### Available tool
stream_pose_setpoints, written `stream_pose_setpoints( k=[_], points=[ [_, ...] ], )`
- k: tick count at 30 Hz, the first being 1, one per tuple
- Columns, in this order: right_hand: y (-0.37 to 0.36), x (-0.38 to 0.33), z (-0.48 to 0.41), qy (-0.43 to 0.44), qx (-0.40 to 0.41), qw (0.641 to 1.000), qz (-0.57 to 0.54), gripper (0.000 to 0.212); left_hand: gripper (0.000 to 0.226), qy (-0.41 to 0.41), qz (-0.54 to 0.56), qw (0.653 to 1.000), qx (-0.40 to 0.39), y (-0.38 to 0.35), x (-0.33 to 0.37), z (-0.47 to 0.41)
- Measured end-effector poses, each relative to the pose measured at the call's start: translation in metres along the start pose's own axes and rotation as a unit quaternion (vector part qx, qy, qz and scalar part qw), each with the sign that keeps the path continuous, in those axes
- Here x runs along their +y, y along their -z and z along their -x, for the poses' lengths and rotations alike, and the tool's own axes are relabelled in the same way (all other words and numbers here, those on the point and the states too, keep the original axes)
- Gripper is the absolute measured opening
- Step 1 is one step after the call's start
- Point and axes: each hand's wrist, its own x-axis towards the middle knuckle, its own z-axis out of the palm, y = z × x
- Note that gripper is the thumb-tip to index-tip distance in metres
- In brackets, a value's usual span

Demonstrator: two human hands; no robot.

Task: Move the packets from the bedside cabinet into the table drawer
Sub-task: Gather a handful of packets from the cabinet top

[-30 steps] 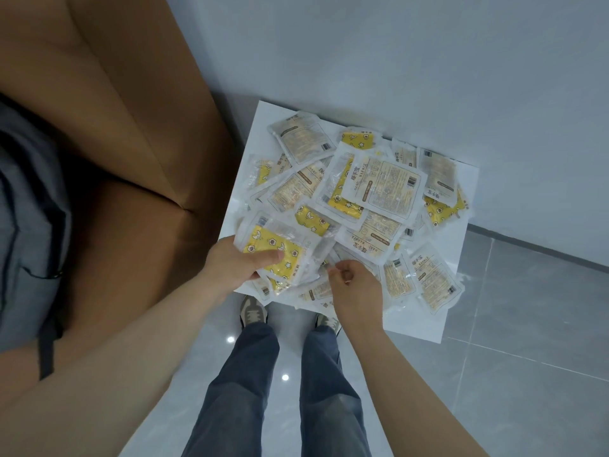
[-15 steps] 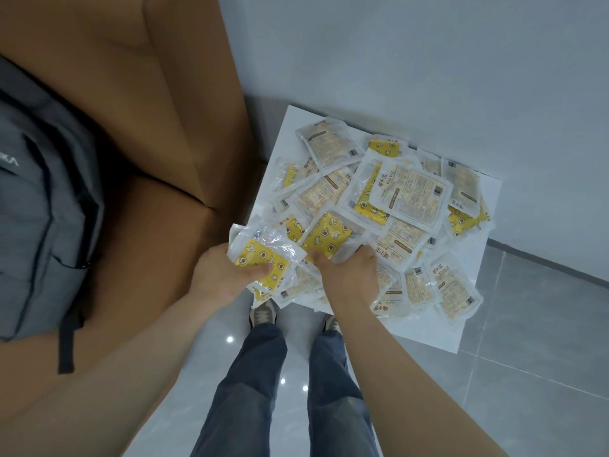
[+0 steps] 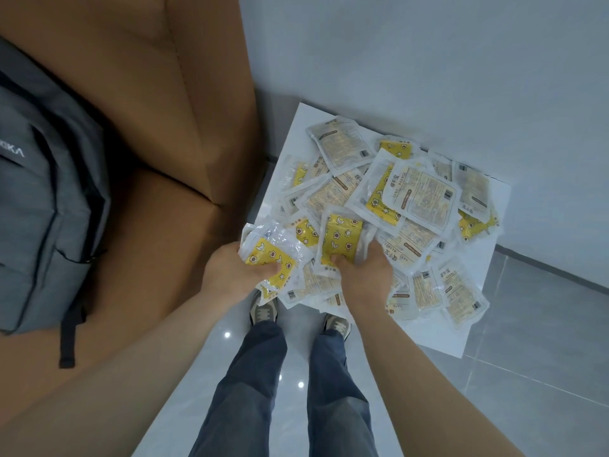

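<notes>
Packets (image 3: 418, 199) are heaped all over the top of the white bedside cabinet (image 3: 443, 338), so by the look of it you're early in this job.

Your left hand (image 3: 227, 275) is at the cabinet's near left corner. The thumb is clamped over a yellow moon-and-star packet (image 3: 267, 255) and the fingers are curled under it. There might be another clear sleeve bunched underneath, hard to say.

Your right hand (image 3: 362, 278) is at the cabinet's near edge, fingers curled into a second yellow packet (image 3: 341, 239) that's tipped up off the pile.

My two cents on the grab:
- These look like slick plastic sleeves, so I'd expect them to slide off each other. Squeeze flat across the middle rather than pinching a corner.
- Take the ones hanging over the cabinet's near edge first, since those are the likeliest to end up on the tile floor (image 3: 543, 324).
- Lift straight up off the cabinet before you turn, so you don't drag the neighbours over the side.
- Keep each handful modest. The table drawer isn't in view, so I can't tell how long the carry is.

The grey backpack (image 3: 43, 192) left of the cabinet shouldn't get in your way.
</notes>
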Motion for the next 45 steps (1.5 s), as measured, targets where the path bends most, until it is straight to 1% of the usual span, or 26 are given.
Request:
stream_pose_setpoints(
  k=[5, 8, 11, 14, 18, 22, 24, 26, 28, 33, 37, 40, 41, 43, 45],
  points=[
    [0.025, 0.003, 0.006, 0.016, -0.036, 0.998, -0.04, 0.03, 0.025, 0.006, -0.003, 1.0, 0.019, -0.007, -0.002, -0.003],
    [0.037, 0.006, 0.012, 0.018, -0.052, 0.998, -0.015, 0.028, 0.024, 0.011, 0.005, 1.0, 0.026, -0.012, -0.004, -0.006],
    [0.044, 0.011, 0.015, 0.011, -0.058, 0.998, -0.003, 0.036, 0.024, 0.017, 0.004, 0.999, 0.035, -0.015, -0.004, -0.007],
    [0.046, 0.013, 0.017, 0.006, -0.061, 0.998, 0.001, 0.037, 0.023, 0.01, -0.003, 0.999, 0.04, -0.018, -0.004, -0.006],
    [0.058, 0.018, 0.024, 0.021, -0.033, 0.999, 0.017, 0.025, 0.027, 0.008, -0.009, 0.998, 0.056, -0.022, -0.005, -0.006],
    [0.077, 0.026, 0.041, 0.021, -0.005, 1.0, 0.018, 0.016, 0.025, 0.007, -0.01, 0.998, 0.064, -0.023, -0.005, -0.004],
    [0.081, 0.027, 0.048, 0.023, 0.003, 1.0, -0.007, 0.019, 0.025, 0.007, -0.01, 0.998, 0.063, -0.023, -0.005, -0.004],
    [0.079, 0.023, 0.051, 0.03, -0.013, 0.999, -0.034, 0.024, 0.023, 0.008, -0.007, 0.998, 0.059, -0.022, -0.004, -0.004],
    [0.074, 0.019, 0.05, 0.034, -0.028, 0.998, -0.054, 0.025, 0.023, 0.008, -0.003, 0.998, 0.059, -0.022, -0.004, -0.003],
    [0.074, 0.015, 0.043, 0.037, 0.019, 0.997, -0.067, 0.021, 0.022, 0.002, -0.002, 0.999, 0.051, -0.021, -0.004, -0.002],
    [0.079, 0.015, 0.04, 0.027, 0.014, 0.997, -0.074, 0.027, 0.019, 0.0, 0.009, 0.999, 0.047, -0.02, -0.003, -0.001],
    [0.084, 0.01, 0.039, 0.034, 0.025, 0.994, -0.102, 0.032, 0.02, -0.006, 0.007, 0.999, 0.044, -0.02, -0.003, 0.0],
    [0.084, 0.008, 0.038, 0.032, 0.016, 0.993, -0.115, 0.032, 0.02, -0.005, 0.007, 0.999, 0.044, -0.02, -0.003, 0.0],
    [0.08, 0.007, 0.038, 0.023, -0.025, 0.991, -0.128, 0.029, 0.021, -0.002, 0.006, 0.999, 0.045, -0.02, -0.003, 0.0],
    [0.069, 0.008, 0.036, 0.021, -0.071, 0.993, -0.092, 0.026, 0.023, 0.002, 0.002, 0.999, 0.046, -0.019, -0.003, -0.001]
  ],
)
